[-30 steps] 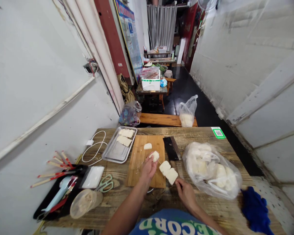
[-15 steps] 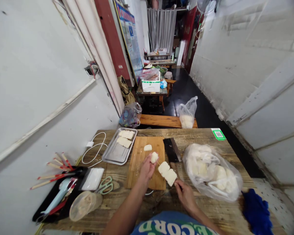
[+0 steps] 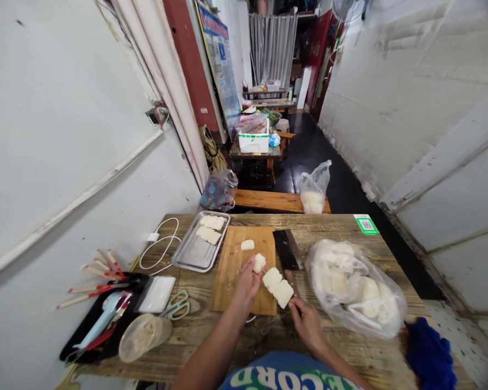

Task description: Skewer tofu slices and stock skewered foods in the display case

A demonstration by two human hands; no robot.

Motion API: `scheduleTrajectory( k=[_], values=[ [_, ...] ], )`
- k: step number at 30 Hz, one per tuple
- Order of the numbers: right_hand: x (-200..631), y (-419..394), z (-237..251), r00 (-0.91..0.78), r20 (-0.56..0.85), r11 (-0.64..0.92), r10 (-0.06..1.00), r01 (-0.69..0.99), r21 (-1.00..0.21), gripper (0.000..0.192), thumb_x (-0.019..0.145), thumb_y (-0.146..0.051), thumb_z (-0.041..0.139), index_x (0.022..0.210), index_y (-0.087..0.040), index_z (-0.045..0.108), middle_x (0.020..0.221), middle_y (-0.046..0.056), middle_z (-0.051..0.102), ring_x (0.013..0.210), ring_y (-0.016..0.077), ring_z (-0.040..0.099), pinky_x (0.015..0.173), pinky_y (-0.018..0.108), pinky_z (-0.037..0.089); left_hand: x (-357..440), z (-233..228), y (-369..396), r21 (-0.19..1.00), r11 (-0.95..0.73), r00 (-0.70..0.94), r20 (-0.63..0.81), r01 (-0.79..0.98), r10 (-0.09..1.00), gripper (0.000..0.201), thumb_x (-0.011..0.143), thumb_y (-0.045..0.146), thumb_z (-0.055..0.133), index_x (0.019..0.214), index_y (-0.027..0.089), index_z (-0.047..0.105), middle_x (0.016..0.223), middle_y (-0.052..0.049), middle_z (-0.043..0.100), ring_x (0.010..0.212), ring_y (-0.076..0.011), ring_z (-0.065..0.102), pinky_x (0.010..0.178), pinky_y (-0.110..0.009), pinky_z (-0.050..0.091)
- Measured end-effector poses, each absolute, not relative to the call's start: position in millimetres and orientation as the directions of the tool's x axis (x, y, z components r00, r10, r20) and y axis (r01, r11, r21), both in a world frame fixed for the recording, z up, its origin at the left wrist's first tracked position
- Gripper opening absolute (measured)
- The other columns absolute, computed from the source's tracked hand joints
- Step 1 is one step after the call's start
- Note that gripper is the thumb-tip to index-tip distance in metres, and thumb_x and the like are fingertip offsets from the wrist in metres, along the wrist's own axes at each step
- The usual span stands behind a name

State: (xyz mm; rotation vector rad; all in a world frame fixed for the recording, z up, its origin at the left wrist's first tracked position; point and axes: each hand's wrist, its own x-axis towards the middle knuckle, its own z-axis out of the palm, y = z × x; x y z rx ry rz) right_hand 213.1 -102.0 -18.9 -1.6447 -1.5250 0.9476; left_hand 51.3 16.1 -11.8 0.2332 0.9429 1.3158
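Observation:
My left hand (image 3: 248,283) pinches a white steamed bun slice (image 3: 259,263) over the wooden cutting board (image 3: 228,292). My right hand (image 3: 307,319) grips the near end of a skewer, which is mostly hidden by two white slices (image 3: 278,287) threaded side by side on it. The skewer's far end points at the slice in my left hand; whether it has entered that slice I cannot tell. One more small white slice (image 3: 248,245) lies on the board. To the board's right rests a black-bladed cleaver (image 3: 288,249).
A metal tray (image 3: 193,259) with skewered-looking white slices stands left of the board. A plastic bag of white buns (image 3: 353,287) sits on the right, near a blue cloth (image 3: 430,352). Scissors (image 3: 178,306), a plastic tub (image 3: 144,338) and red-marked sticks (image 3: 101,271) are at left.
The slice in my left hand has come slightly closer to the two threaded slices. My right hand has hardly moved. The whole view has shifted a little.

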Motion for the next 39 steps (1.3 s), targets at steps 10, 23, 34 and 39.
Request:
scheduleTrajectory(
  k=[10,23,34,39],
  values=[
    [205,-91,-17,0.043,-0.028,-0.045,0.999,0.492,-0.869,0.033,0.086,-0.033,0.035,0.082,-0.018,0.063,0.076,0.005,0.067,0.069,0.0185,0.061,0.063,0.026,0.044,47,-9,19,0.629,0.316,-0.018,-0.465,-0.710,0.885,0.011,0.082,0.020,0.051,0.084,0.021,0.061,0.090,-0.003,0.065,0.079,-0.0136,0.059,0.079,-0.029,0.047],
    [203,-85,-14,0.008,0.002,-0.002,1.000,0.448,-0.894,0.034,0.087,-0.035,0.036,0.085,-0.017,0.065,0.080,0.006,0.069,0.072,0.0182,0.063,0.066,0.026,0.047,42,19,23,0.613,0.322,-0.103,-0.555,-0.722,0.826,0.008,0.079,0.010,0.054,0.077,0.017,0.058,0.083,-0.007,0.064,0.077,-0.0168,0.060,0.073,-0.034,0.052],
    [207,-87,-14,-0.018,-0.006,0.003,1.000,0.431,-0.902,0.040,0.086,-0.040,0.038,0.095,-0.015,0.068,0.094,0.010,0.070,0.085,0.0221,0.065,0.076,0.030,0.050,46,7,21,0.618,0.327,-0.131,-0.577,-0.715,0.806,0.007,0.079,0.012,0.053,0.075,0.017,0.057,0.083,-0.007,0.063,0.078,-0.0170,0.060,0.075,-0.034,0.051],
    [204,-83,-11,-0.015,-0.015,-0.007,1.000,0.443,-0.897,0.039,0.086,-0.039,0.038,0.094,-0.016,0.068,0.095,0.010,0.070,0.085,0.0224,0.065,0.077,0.031,0.050,44,13,21,0.615,0.305,-0.151,-0.576,-0.727,0.803,0.009,0.080,0.012,0.052,0.074,0.016,0.057,0.081,-0.008,0.063,0.076,-0.0165,0.059,0.074,-0.033,0.050]
  ],
)
